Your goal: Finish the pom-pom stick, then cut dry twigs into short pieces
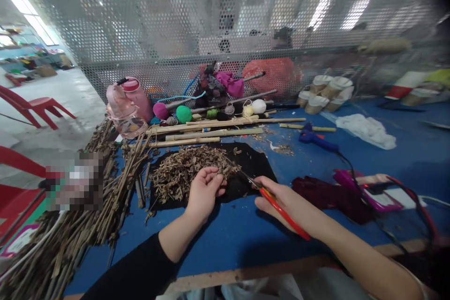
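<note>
My left hand [205,188] rests on a black cloth [250,165], its fingers pinched on a thin dry twig at the edge of a heap of chopped brown stem pieces [184,171]. My right hand [281,199] grips red-handled scissors [277,206], whose blades point left toward the twig and the left fingertips. The red handle runs back along my right wrist. Both hands lie over the blue table [228,234].
A bundle of long dry stems [87,215] lies at the left. Bamboo sticks [211,131], yarn balls [183,113], a pink water bottle [131,103], a blue glue gun [312,138], white cloth [365,129] and dark red fabric [326,194] surround the cloth. A perforated metal screen [211,33] stands behind.
</note>
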A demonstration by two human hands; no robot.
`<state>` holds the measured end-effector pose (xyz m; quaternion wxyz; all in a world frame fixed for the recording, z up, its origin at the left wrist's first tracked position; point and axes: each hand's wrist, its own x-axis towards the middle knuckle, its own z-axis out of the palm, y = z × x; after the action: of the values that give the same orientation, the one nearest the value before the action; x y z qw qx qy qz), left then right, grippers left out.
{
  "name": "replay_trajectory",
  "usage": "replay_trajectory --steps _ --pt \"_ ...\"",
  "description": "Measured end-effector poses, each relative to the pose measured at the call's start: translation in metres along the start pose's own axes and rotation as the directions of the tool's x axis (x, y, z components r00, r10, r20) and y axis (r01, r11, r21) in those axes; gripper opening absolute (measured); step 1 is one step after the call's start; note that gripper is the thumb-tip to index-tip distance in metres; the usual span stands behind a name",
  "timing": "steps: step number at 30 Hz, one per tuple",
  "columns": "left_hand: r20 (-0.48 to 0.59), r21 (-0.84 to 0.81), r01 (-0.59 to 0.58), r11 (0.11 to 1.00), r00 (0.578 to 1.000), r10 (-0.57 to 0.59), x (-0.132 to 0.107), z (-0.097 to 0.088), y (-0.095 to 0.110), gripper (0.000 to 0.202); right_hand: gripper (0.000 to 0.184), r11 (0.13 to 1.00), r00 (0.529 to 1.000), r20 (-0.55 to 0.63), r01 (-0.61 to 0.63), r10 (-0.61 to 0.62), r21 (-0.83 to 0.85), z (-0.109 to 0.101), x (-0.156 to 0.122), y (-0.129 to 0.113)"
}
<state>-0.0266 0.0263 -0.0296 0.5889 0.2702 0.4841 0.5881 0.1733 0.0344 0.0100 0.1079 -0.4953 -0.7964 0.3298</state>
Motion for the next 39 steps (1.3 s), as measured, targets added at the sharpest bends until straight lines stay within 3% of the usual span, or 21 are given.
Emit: replay_trajectory --steps 8,13,23,27,32,39 --pt "0.066 -0.081 0.011 0.997 0.998 -0.006 -0.002 0.001 0.003 0.044 0.057 0.992 0.989 -0.138 0.032 -0.048 -0.119 0.016 0.003 -0.01" --pt "0.056 -0.05 -0.002 0.999 0.998 0.005 -0.001 0.0 0.004 0.044 0.05 0.993 0.984 -0.16 0.069 -0.084 -0.096 0.02 0.011 -0.011" --pt "0.025 -0.05 -0.02 0.999 0.999 0.021 0.004 -0.001 0.0 0.039 0.034 1.0 0.991 -0.131 0.023 -0.023 0.001 0.019 0.009 -0.01" --pt "0.039 -0.132 -0.02 0.991 0.999 0.025 0.003 0.0 0.002 0.038 0.047 0.998 0.983 -0.181 -0.007 -0.003 -0.055 0.016 0.003 -0.009" --pt "0.041 -0.196 -0.023 0.98 0.999 0.032 0.0 0.001 0.005 0.039 0.062 0.99 0.985 -0.147 0.068 -0.086 -0.122 0.017 -0.002 -0.009" --pt "0.085 -0.141 -0.013 0.99 0.996 0.025 -0.001 0.002 0.007 0.042 0.064 0.984 0.98 -0.162 0.087 -0.112 -0.158 0.023 0.003 -0.014"
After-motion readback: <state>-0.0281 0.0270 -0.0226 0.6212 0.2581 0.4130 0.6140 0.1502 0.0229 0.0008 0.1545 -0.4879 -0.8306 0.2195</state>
